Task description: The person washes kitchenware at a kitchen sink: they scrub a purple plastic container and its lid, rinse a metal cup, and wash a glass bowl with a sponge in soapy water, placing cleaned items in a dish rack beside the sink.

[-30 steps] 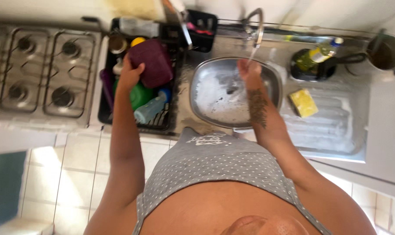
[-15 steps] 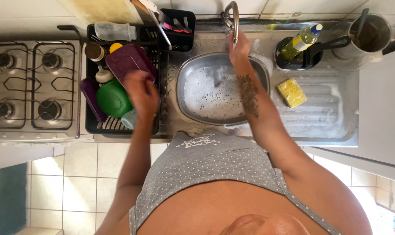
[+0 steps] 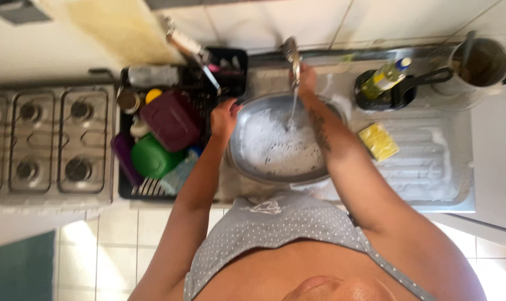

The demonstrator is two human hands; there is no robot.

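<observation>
Sink [image 3: 320, 177], steel, foam-filled, is sitting nearest me; my left hand [image 3: 225, 118] is hovering over its left rim, fingers curled loosely together, clamped on nothing. Left of the sink, the black drying rack [image 3: 131, 192] is holding a green bowl [image 3: 150, 157] and a purple container [image 3: 172, 120]. Behind the sink, my right hand [image 3: 306, 78] is touching the tap [image 3: 291, 56], finger state unclear, while a yellow sponge [image 3: 378, 141] is lying on the drainboard to the sink's right.

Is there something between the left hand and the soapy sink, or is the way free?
Nothing visible blocks it. The left hand is already at the left rim of the sink, beside the dish rack. The right hand is up at the faucet, clear of that path.
</observation>
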